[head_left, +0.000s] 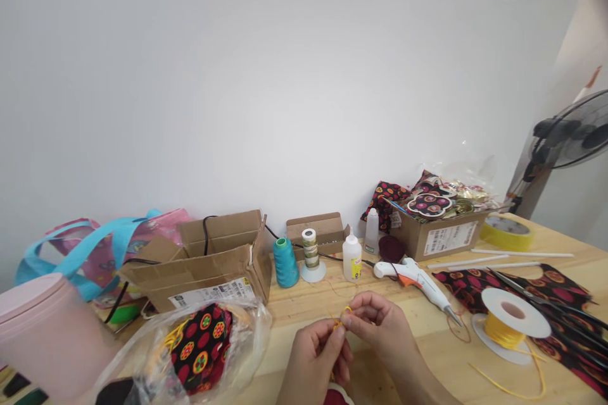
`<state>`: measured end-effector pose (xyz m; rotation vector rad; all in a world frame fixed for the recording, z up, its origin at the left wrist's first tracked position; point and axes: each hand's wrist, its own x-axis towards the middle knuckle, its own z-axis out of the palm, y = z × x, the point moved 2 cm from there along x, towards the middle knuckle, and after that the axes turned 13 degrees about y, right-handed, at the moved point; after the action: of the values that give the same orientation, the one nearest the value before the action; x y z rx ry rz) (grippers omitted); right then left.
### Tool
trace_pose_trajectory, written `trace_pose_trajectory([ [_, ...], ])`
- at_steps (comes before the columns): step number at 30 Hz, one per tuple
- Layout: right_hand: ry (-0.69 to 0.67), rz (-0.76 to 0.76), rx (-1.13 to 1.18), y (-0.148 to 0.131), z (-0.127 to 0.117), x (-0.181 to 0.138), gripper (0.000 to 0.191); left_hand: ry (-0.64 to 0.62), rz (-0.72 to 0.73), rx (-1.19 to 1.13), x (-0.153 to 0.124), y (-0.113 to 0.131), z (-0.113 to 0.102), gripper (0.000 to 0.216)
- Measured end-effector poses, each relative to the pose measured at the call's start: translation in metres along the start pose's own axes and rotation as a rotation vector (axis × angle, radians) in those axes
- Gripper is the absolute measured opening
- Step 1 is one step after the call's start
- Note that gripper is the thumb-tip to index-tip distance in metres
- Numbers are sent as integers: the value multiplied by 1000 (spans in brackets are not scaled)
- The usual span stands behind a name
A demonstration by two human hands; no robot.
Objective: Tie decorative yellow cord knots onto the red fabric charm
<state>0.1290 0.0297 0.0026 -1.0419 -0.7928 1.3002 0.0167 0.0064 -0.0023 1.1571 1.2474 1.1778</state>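
Yellow cord (348,309) runs between my two hands, which meet low in the middle of the view. My left hand (317,352) pinches the cord between thumb and forefinger. Close against it on the right, my right hand (380,327) pinches a small loop of the same cord. Below the hands, at the bottom edge, part of a dark red piece with a white rim (338,394) shows; the rest is out of view. To the right stands a white spool (515,312) wound with yellow cord, its loose end lying on the table.
A white glue gun (420,285), a glue bottle (352,258) and a teal thread cone (285,262) stand beyond my hands. Scissors (532,294) lie on patterned fabric (565,288) at right. A plastic bag (251,335), cardboard box (199,269) and pink bin (52,342) are left.
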Motion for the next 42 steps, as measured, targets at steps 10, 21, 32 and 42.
trace_pose_trajectory([
  [10,-19,-9,-32,-1,0,-2,31,21,-16,3,-1,3,-1,31],
  [21,-47,-4,-43,-2,0,-1,27,-72,-35,-105,-2,0,2,27],
  [32,23,-175,-248,-11,-5,2,21,-48,9,12,-1,-3,-1,29],
  [42,-175,-710,-713,-6,3,-14,16,-8,42,50,0,-15,-1,23],
])
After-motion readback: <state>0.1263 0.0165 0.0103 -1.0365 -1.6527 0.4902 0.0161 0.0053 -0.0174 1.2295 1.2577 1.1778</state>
